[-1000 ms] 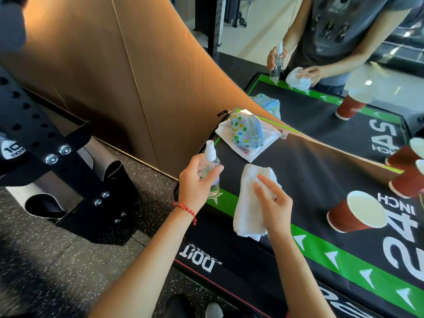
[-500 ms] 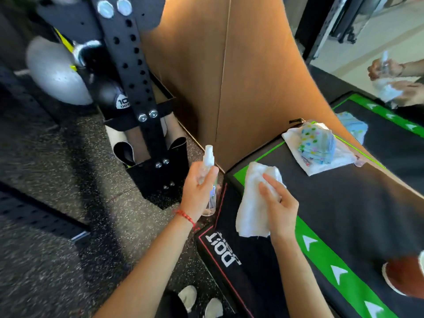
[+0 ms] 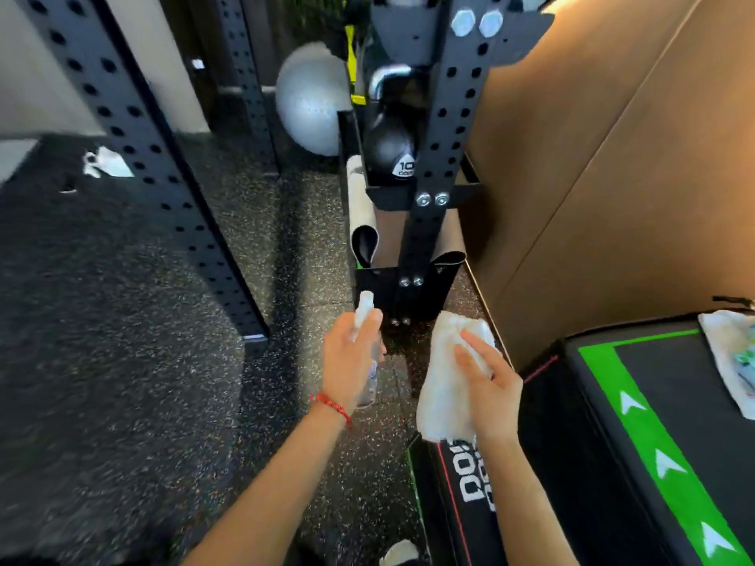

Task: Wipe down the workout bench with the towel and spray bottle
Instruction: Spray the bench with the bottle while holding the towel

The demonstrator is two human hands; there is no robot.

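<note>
My left hand [image 3: 351, 361] grips a small clear spray bottle [image 3: 363, 310] with a white cap, held upright above the speckled floor. My right hand [image 3: 488, 386] holds a folded white towel [image 3: 443, 381], which hangs in the air just left of the black padded box [image 3: 662, 422] with the green arrow stripe. Both hands are off the box, past its left corner. No workout bench is in view.
A black perforated rack upright [image 3: 439, 157] with a kettlebell [image 3: 388, 147] stands straight ahead, a second upright [image 3: 135, 157] at the left. A grey ball [image 3: 310, 100] lies behind. A wooden wall panel [image 3: 613, 157] is at the right. Folded cloths [image 3: 731, 353] lie on the box.
The view has swung left, away from the box top. Both hands, with bottle and towel, have moved off the box and now hang over the floor. The other person and the cups are out of view.
</note>
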